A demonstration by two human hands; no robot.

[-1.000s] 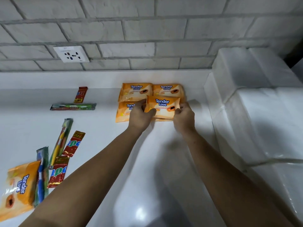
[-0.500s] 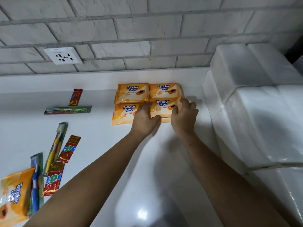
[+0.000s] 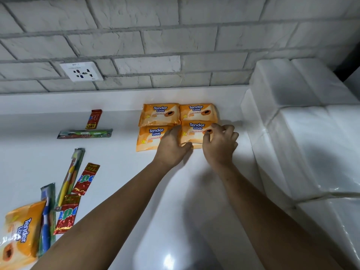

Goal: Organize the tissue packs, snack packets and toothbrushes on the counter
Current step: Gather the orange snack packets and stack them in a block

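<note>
Four orange tissue packs lie in a two-by-two block at the back of the white counter (image 3: 120, 172): back left (image 3: 158, 114), back right (image 3: 197, 112), front left (image 3: 149, 137), front right (image 3: 194, 131). My left hand (image 3: 171, 147) rests flat over the seam between the two front packs. My right hand (image 3: 221, 143) hovers at the front right pack's right edge, fingers loosely curled, thumb touching it. A fifth tissue pack (image 3: 19, 236) lies at the near left. Packaged toothbrushes lie at the left: green (image 3: 85, 133), yellow (image 3: 70, 176), blue (image 3: 46, 217). Red snack packets (image 3: 94, 118), (image 3: 86, 179), (image 3: 67, 213) lie among them.
A grey brick wall with a white socket (image 3: 81, 72) backs the counter. Large white plastic-wrapped blocks (image 3: 311, 133) rise along the right side, close to the tissue block. Bare counter lies between the left-hand items and the tissue packs.
The fourth pack, held up in both hands a second ago, now lies at the front right of the block. Both hands pressed it flat, and my right hand's fingers have since lifted.
</note>
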